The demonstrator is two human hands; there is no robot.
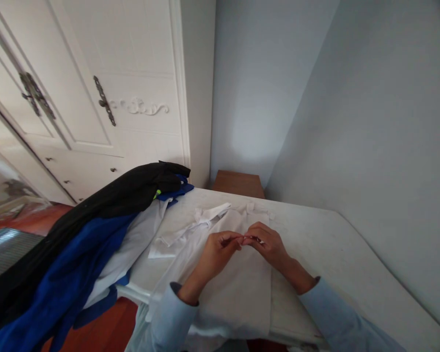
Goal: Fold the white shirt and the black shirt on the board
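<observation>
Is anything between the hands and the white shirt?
Nothing visible. Both the left hand and right hand are already on the white shirt, pinching it at the fingertips on the table.

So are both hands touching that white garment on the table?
Touching: the head view shows left hand and right hand pinching the white garment between fingertips.

Left hand (215, 253) and right hand (269, 244) pinch small item together (too small to identify) over white garment (238, 288) on white table (352, 254); dark clothes pile (77, 234) left.
</observation>
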